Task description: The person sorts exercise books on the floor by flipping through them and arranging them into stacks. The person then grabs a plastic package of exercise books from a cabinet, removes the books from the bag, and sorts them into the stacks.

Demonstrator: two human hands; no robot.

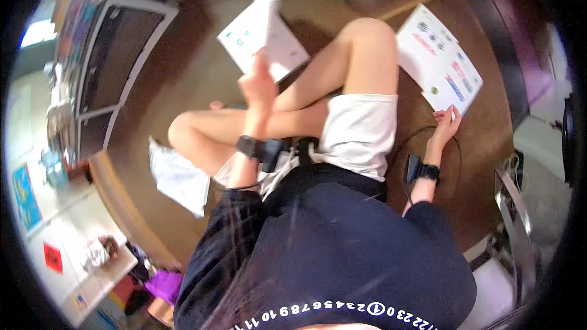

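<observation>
Upper centre, the left hand (258,88) touches white paper (266,35); centre right, the right hand (447,124) touches printed paper (441,64). Whether fingers grip is unclear.

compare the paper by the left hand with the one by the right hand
The left paper shows only a few small, blurred marks; the right paper carries bold black, red and blue ones. The left paper is left of the raised knee, the right paper right of it. Both are white.
</observation>
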